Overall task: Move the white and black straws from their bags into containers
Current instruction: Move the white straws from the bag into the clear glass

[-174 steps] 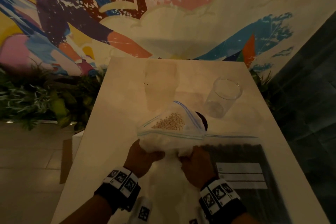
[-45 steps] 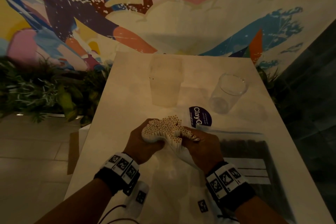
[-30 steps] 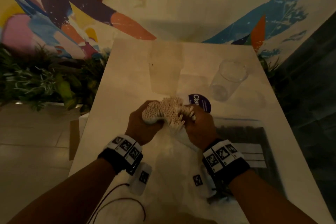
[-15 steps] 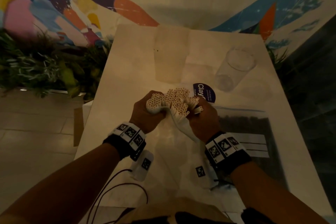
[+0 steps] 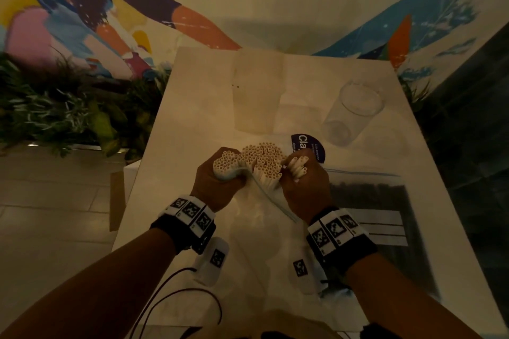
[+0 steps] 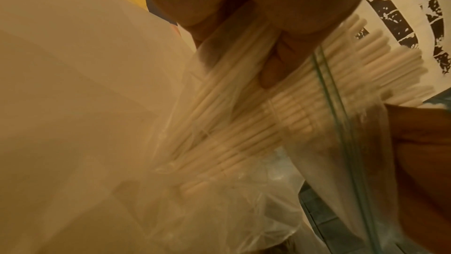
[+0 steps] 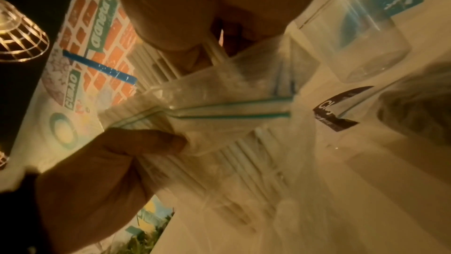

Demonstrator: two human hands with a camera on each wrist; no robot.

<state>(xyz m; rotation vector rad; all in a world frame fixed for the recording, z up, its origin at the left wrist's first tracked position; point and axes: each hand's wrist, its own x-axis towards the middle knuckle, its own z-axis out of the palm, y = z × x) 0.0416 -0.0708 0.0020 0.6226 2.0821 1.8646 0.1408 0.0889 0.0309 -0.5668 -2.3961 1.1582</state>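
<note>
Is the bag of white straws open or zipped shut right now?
Open. The white straws stick out past the bag's zip strip, gripped by the left hand and right hand.

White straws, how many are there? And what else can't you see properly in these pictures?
- White straws: too many and too small to count in the head view; both wrist views blur them behind the bag.
- Purple sticker: the right hand hides part of its words.
- Black straws: a dark mass inside their bag; single straws cannot be made out.
- Left hand: its fingertips are hidden behind the straws.
</note>
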